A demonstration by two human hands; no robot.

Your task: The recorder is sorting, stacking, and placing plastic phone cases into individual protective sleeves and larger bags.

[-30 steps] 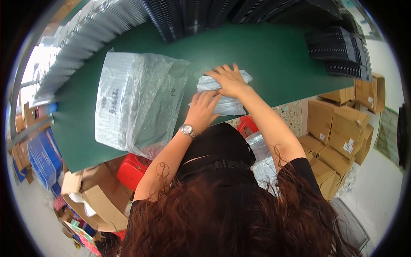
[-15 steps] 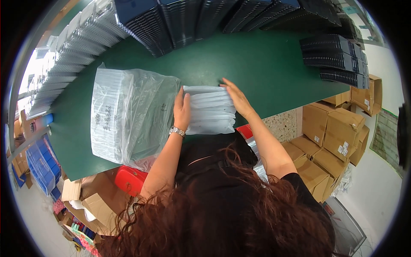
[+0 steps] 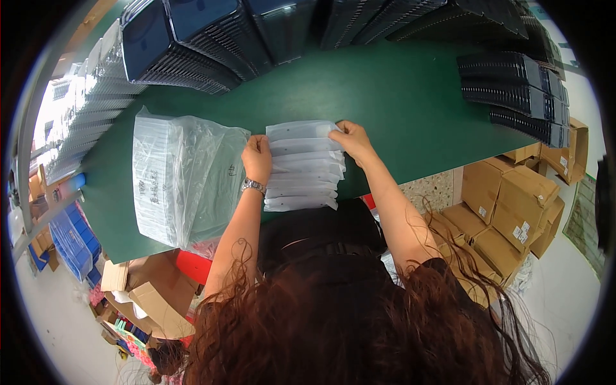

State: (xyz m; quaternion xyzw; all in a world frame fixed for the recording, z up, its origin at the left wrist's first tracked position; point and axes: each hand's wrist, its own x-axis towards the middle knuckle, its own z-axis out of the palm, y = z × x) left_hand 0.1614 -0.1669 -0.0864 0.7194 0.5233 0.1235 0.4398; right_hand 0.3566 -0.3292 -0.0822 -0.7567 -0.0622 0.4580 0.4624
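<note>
A row of overlapping frosted plastic packets (image 3: 301, 168) lies in front of me, fanned out toward my body. My right hand (image 3: 354, 142) pinches the far packet at its right edge, thumb and fingers together. At the left edge of the same row, my left hand (image 3: 258, 159) is closed with its fingers curled against the far packets; a metal-band watch is on that wrist. What the packets contain cannot be made out. Left of my left hand rests a large clear plastic bag (image 3: 205, 160), with a pale stack showing inside and handwriting on it.
Dark ribbed plastic stacks (image 3: 269, 32) line the far edge of the green table (image 3: 391, 96), with more dark stacks (image 3: 513, 90) at the right. Pale stacks (image 3: 90, 109) stand at the left. Cardboard boxes (image 3: 500, 199) sit right of the table, and an open carton (image 3: 154, 295) at the lower left.
The packets have spread out from a tighter bundle into a fanned row. My hands have gone from flat along its sides to closed fingers at the far edges.
</note>
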